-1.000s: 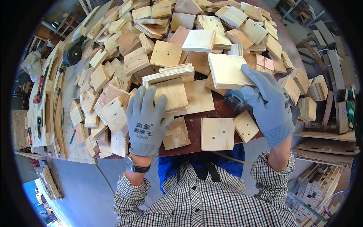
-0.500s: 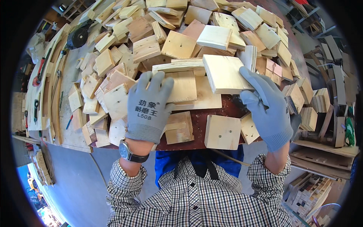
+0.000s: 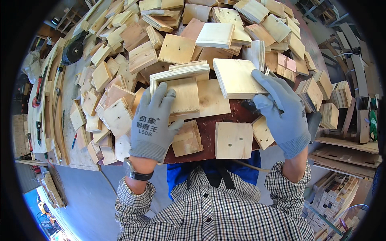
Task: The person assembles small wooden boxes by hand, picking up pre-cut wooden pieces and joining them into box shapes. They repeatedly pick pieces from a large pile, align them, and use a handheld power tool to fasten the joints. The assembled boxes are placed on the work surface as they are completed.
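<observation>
My right hand (image 3: 283, 114), in a grey glove, pinches a square plywood block (image 3: 237, 78) at its right edge. A dark object (image 3: 314, 123) shows beside that palm, mostly hidden, so its kind is unclear. My left hand (image 3: 150, 124), gloved too, has its fingers stretched out over the left end of a wooden corner piece (image 3: 183, 72), its thumb apart. Inside that corner lies a flat wooden block (image 3: 183, 94), against the left fingertips. A wider pale board (image 3: 215, 98) is partly covered by it. Nearer me are a block with two dark spots (image 3: 234, 140) and a rougher block (image 3: 187, 138).
A heap of plywood blocks (image 3: 177, 48) covers the far side of the dark red table (image 3: 207, 124). To the left lie a black round tool (image 3: 73, 52), a red-handled tool (image 3: 37, 94) and long wooden strips (image 3: 56, 104). Shelves with boards (image 3: 345, 148) stand at the right.
My left hand has slid slightly toward me, uncovering more of the corner piece's left end. The right hand keeps its hold on the plywood block. The whole view has shifted a little.
</observation>
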Demonstrator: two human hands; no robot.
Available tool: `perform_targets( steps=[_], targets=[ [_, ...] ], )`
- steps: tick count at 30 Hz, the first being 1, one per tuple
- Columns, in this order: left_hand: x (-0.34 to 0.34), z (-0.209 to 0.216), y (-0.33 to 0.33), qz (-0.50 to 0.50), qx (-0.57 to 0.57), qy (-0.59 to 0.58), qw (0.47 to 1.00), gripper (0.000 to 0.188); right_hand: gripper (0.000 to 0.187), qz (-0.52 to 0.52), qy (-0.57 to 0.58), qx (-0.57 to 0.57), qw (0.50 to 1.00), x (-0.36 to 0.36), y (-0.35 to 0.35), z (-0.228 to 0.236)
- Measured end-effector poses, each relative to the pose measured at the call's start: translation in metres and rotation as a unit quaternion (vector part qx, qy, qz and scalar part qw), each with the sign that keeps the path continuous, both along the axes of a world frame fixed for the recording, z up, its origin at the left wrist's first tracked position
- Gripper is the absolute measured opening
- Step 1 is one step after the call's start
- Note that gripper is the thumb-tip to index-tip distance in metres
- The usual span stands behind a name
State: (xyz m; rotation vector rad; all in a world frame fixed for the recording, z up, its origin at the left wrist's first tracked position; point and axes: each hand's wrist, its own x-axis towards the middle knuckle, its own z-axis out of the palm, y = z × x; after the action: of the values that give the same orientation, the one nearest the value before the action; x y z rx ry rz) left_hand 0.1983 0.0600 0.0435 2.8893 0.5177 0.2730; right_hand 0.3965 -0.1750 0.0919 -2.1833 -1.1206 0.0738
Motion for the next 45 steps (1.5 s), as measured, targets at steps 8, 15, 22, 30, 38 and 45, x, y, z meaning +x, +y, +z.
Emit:
perform_targets(
  steps=[8, 15, 22, 30, 38, 45],
  targets=[
    [0.0, -0.029, -0.004, 0.013, 0.038, -0.072, 0.997, 0.056, 0.044, -0.029, 0.025, 0.031, 0.999, 0.003, 0.008, 0.016],
    [0.001, -0.022, -0.005, 0.009, 0.044, -0.051, 0.998, 0.056, 0.049, -0.025, -0.004, 0.03, 0.999, -0.001, 0.003, 0.013],
    [0.001, -0.024, -0.004, 0.015, 0.042, -0.049, 0.998, 0.059, 0.052, -0.095, -0.013, 0.049, 0.994, 0.001, -0.014, 0.017],
    [0.0, -0.008, -0.009, 0.023, 0.075, 0.027, 0.997, 0.063, 0.052, -0.088, -0.077, 0.024, 0.993, 0.013, -0.043, 0.029],
    [0.003, 0.024, -0.023, -0.179, -0.122, -0.132, 0.967, 0.129, 0.034, 0.144, 0.098, -0.059, 0.983, 0.005, -0.004, 0.031],
    [0.012, 0.029, -0.028, -0.083, -0.167, -0.091, 0.978, 0.097, 0.052, 0.281, -0.05, -0.064, 0.956, -0.006, 0.044, 0.024]
  ],
)
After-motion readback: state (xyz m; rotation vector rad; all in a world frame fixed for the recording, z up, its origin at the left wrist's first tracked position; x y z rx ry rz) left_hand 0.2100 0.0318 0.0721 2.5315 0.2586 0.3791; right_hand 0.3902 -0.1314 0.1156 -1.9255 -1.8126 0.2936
